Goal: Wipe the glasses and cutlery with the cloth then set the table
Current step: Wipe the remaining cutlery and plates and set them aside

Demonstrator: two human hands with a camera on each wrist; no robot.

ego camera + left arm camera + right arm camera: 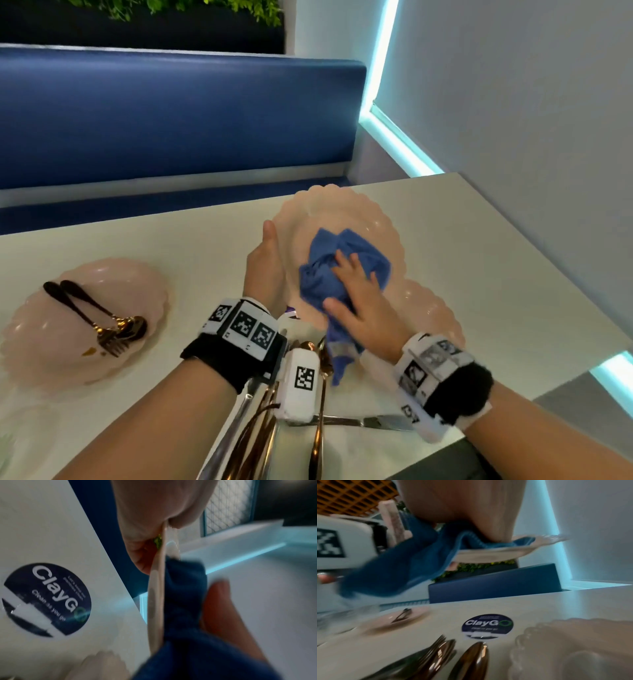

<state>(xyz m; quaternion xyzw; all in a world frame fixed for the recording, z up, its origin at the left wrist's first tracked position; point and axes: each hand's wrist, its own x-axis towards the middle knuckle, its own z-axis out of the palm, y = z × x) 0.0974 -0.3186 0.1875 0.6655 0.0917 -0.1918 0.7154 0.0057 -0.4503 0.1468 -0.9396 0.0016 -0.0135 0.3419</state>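
Note:
A pink scalloped plate (342, 212) is held tilted above the white table (171, 246). My left hand (270, 246) grips its left rim, thumb on the front, fingers hidden behind it. A bunched blue cloth (363, 250) lies on the plate's face. My right hand (356, 291) presses on the cloth with spread fingers, and a tail of it hangs below the wrist. The left wrist view shows the plate (156, 601) edge-on against the cloth (185, 615). In the right wrist view the cloth (402, 568) drapes off the plate (488, 554).
A second pink plate (431, 308) lies on the table under my right hand. A third plate (41, 342) at the left carries a fork (113, 342) and a spoon. Several pieces of cutlery (260, 428) and a knife (370, 421) lie below my wrists. A blue bench (171, 120) stands behind the table.

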